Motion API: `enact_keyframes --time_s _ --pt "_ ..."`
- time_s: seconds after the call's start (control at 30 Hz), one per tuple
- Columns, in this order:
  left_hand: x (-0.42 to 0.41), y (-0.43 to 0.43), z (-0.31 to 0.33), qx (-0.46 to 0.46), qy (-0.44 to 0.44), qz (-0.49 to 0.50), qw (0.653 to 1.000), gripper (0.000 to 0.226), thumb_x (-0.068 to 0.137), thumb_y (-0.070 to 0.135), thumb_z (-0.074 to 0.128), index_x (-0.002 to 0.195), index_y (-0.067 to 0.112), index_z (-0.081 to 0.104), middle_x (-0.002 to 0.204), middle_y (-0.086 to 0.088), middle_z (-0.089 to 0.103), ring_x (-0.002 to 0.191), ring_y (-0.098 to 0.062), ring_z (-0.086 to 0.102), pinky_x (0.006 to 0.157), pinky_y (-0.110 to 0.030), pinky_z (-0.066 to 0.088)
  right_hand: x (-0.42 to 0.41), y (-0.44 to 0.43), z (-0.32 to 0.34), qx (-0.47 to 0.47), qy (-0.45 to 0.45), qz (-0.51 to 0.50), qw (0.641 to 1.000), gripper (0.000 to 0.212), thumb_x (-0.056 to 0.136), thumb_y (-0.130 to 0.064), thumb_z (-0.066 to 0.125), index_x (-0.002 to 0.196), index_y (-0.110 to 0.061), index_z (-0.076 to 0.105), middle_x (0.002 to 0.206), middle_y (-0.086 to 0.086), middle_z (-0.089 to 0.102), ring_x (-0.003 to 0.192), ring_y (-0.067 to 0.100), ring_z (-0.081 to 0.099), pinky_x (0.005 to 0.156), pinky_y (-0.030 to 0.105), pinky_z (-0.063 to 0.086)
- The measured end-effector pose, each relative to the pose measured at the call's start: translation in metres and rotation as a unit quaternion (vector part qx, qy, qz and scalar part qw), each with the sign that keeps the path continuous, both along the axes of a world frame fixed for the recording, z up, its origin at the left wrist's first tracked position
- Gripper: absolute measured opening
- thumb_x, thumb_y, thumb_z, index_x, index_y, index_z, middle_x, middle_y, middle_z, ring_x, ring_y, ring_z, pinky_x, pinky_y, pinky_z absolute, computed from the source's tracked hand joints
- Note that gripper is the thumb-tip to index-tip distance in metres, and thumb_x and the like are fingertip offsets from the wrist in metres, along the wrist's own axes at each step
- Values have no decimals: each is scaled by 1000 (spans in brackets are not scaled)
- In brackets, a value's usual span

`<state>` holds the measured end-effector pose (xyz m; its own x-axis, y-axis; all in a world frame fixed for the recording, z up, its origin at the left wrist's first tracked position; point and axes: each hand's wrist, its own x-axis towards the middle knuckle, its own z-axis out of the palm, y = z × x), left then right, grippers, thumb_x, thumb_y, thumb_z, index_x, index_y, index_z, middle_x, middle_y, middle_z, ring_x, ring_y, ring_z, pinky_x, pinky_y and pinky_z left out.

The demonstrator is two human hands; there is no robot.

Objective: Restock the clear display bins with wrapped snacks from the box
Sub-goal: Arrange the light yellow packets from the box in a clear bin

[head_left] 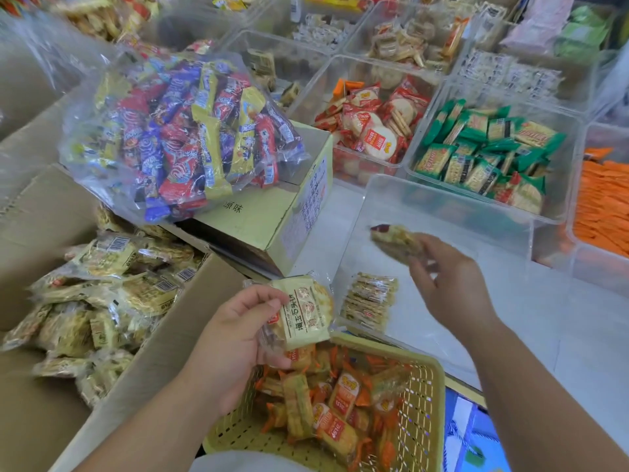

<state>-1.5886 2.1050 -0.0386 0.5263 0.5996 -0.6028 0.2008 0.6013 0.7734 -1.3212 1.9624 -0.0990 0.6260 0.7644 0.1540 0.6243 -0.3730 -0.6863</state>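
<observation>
Two packs held: right hand (449, 284) grip pinches blurred cream wrapped snack (394, 241) over clear plastic bin (442, 202), nearer; left hand (235, 328) grips cream wrapped pack (303, 311) just left of bin

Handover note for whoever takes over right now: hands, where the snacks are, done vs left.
Left hand: holds a cream-wrapped packet by the yellow basket.
Right hand: holds a blurred packet over the near clear bin.
Done: a lone packet lies in that bin's near left corner.
Left: the bin is otherwise almost bare. The cardboard box on the left holds many more packets to move over.
</observation>
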Motion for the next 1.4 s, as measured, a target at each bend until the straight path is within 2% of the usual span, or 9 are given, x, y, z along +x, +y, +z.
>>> enact_keyframes --time_s 0.1,0.3,0.47,0.8,0.93,1.03,1.2,1.3,1.4 --pt "-6 2 -5 -10 -17 25 999 19 95 9 57 97 15 75 105 -11 76 75 -29 71 44 -34 58 31 16 -27 -139 -44 -14 989 31 99 -18 57 129 -20 61 108 12 70 89 34 65 70 33 44" --pt "-11 6 -11 -21 -43 59 997 19 93 13 58 106 12 71 110 -14 75 79 -30 73 45 -33 57 31 41 -73 -352 -60 101 929 24 102 -14 45 123 -20 57 116 8 65 100 30 62 85 38 50" --pt "-15 7 -10 4 -62 88 994 33 86 33 60 108 10 71 105 -2 76 85 -26 74 46 -34 57 15 54 -91 -383 -49 138 912 42 103 -10 43 144 -17 46 131 10 61 114 30 60 96 39 49" --pt "-6 5 -9 -7 -58 53 997 61 97 60 36 135 17 58 128 -12 71 113 -37 70 65 -44 62 12 49 -66 -397 35 169 902 62 105 -52 32 160 -25 21 157 7 39 141 30 39 111 43 37" --pt "3 5 -7 21 -42 20 999 60 91 58 40 136 25 60 133 -7 69 117 -30 69 85 -50 60 0 39 -37 -326 -7 147 934 63 103 -56 34 158 -25 28 159 3 36 146 26 30 117 39 29" --pt "13 2 -5 49 -41 -20 998 55 90 53 45 138 29 59 134 -1 69 120 -24 68 97 -47 53 -32 27 -6 -148 45 120 981 51 102 -50 43 147 -25 46 146 -6 49 135 15 42 108 21 30" --pt "39 -11 -7 66 -32 -123 990 48 92 56 58 137 42 60 138 4 65 126 -25 63 104 -45 51 -100 10 28 -51 97 149 983 56 90 -59 56 140 -35 49 136 -17 47 129 1 42 105 16 35" --pt "59 -21 -7 100 -11 -215 971 42 85 61 55 127 62 58 123 21 69 121 -7 64 96 -27 53 -104 8 26 -47 87 100 990 55 89 -38 68 140 -28 52 139 -9 50 131 10 45 108 27 40" --pt "74 -21 -12 137 2 -263 955 57 79 71 60 132 78 38 142 36 51 133 8 49 113 -35 41 -85 3 20 -6 106 37 994 41 95 -15 65 135 -22 59 128 -4 62 114 14 59 96 29 49"
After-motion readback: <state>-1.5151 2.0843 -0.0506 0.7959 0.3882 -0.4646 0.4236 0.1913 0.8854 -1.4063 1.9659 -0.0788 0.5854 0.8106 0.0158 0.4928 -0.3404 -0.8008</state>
